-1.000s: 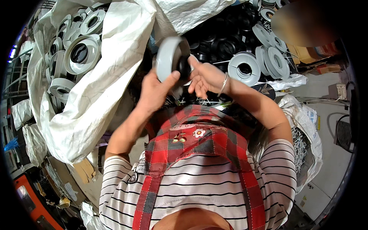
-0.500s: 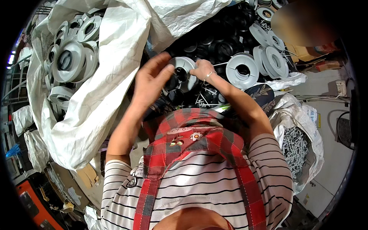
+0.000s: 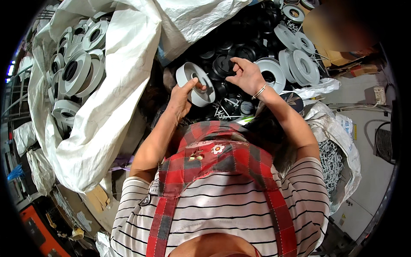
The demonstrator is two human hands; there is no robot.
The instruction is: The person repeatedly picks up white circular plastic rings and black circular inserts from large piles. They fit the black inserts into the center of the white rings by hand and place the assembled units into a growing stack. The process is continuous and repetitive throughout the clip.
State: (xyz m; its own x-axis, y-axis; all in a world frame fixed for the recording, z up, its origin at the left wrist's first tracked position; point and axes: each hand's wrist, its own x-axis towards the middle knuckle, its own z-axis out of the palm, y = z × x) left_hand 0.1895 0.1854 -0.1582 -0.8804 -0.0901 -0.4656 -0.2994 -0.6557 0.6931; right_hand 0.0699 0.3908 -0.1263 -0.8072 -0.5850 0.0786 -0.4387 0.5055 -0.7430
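My left hand (image 3: 183, 97) grips a light grey flanged plastic ring (image 3: 188, 76), tilted above the heap, with the thumb reaching into its central hole. To its right, my right hand (image 3: 247, 77) has thumb and fingertips at the rim of a black round plastic cap (image 3: 222, 65), apparently gripping it. The fingers are bent, and the far side of the cap is away from the hand. Beneath both hands spreads a dark heap of similar black caps. Another grey flanged ring (image 3: 278, 73) lies just behind my right wrist, partly covered by it.
At left, a large white woven sack (image 3: 132, 73) holds several grey rings (image 3: 75, 75). More grey rings (image 3: 305, 68) lie at the right of the heap. Thin grey sticks (image 3: 222, 110) are scattered near my apron. A smaller white sack (image 3: 352, 158) at right contains many small grey pieces (image 3: 329, 165).
My right hand has left the grey ring and moved right to a black cap. The left hand has taken hold of the ring, which is now tilted and further left.
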